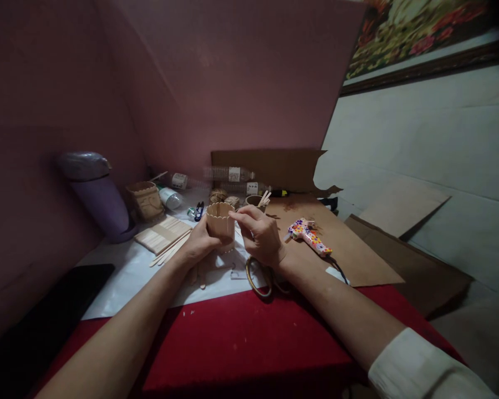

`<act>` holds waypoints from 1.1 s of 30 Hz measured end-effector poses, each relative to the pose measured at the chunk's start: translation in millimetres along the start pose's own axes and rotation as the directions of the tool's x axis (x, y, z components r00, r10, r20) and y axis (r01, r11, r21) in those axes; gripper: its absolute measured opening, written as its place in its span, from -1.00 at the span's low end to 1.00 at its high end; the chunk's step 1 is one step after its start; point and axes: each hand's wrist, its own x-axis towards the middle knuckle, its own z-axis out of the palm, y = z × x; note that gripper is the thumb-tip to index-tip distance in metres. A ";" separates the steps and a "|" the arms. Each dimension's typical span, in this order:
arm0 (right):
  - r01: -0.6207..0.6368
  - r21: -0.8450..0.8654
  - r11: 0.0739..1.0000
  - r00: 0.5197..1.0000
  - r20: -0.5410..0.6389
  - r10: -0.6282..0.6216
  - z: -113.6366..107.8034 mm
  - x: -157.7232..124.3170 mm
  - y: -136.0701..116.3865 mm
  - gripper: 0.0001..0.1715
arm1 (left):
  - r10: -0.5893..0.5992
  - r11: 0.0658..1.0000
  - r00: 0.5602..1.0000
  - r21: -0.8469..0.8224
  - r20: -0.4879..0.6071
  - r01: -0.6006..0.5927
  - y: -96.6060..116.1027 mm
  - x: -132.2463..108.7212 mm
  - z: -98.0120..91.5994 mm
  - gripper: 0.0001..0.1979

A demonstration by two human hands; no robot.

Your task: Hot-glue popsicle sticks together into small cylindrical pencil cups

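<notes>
A small cup made of wooden craft sticks (221, 226), with a scalloped rim, stands upright over the white sheet. My left hand (203, 243) is wrapped round its left side, the thumb across the front. At the right edge of the rim, the fingers of my right hand (258, 233) are pinched together; whatever may be between them is too small to make out. Below the right wrist lie scissors (253, 281), with mostly their handle loops showing. A flowered glue gun (310, 237) rests on the cardboard to the right.
Left of the cup are a banded bundle of craft sticks (164, 238) and another wooden cup (145, 200). Behind lie thread snips (199, 211), a twine ball (218, 195), clear bottles (235, 174) and a pot with sticks (255, 201). A purple container (100, 202) stands far left.
</notes>
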 end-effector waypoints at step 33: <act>0.011 -0.036 0.999 1.000 0.006 -0.010 1.8 0.5 -1.2 -0.54 | 0.005 1.000 1.000 -0.014 0.008 -0.005 9.8 -4.1 4.1 -0.41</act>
